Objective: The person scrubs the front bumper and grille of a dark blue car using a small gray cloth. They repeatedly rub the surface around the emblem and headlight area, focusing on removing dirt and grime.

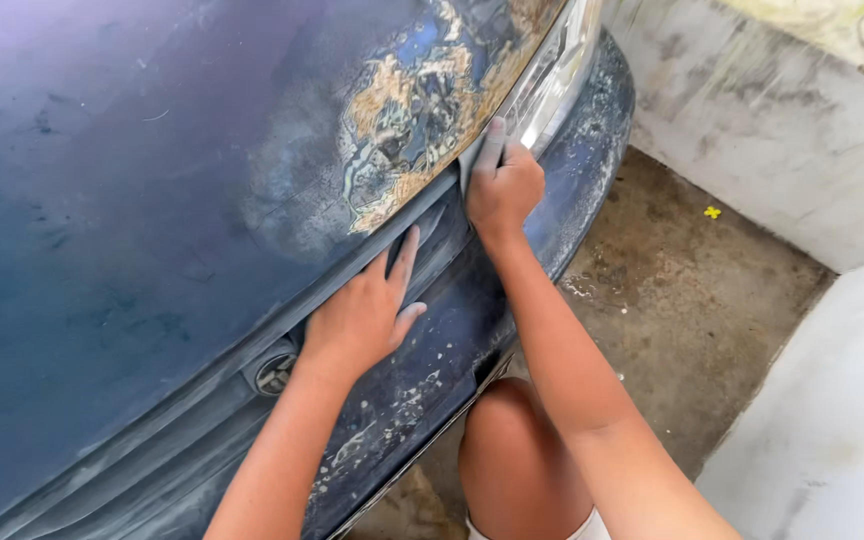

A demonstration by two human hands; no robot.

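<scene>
Two hands on one dark blue car. Right hand [503,188], upper centre, is closed around a grey sanding sheet [479,160], pressing it at the hood [152,200] edge beside the headlight [552,80]. Left hand [362,315], centre, lies flat and open on the grille [432,240], holding nothing. One bumper [422,380] below, chipped and dusty. Hood paint dull; one peeled, rust-coloured patch [422,100] at top centre. Stained concrete floor [682,290] at right, pale walls [782,140] behind. One knee [512,450] at bottom.
</scene>
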